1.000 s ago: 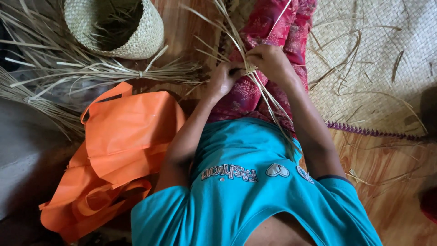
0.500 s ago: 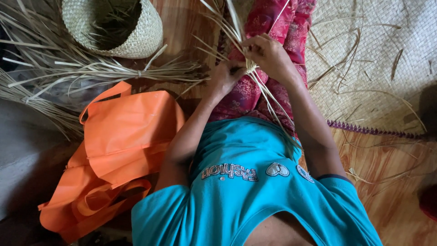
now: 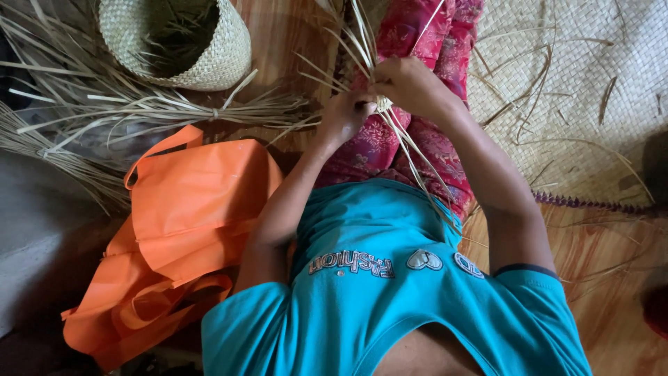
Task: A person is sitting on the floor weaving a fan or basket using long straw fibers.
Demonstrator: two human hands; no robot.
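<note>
Weaving looks barely begun, we judge: our left hand (image 3: 346,115) and right hand (image 3: 410,87) both pinch a small woven start (image 3: 382,104) over our lap, loose strips (image 3: 362,35) fanning far; bundled straw (image 3: 139,115) lies unused at left.

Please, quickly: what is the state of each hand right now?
Left hand: closed, pinching the pale straw strips over the lap.
Right hand: closed around the same straw strips, at the small woven start.
</note>
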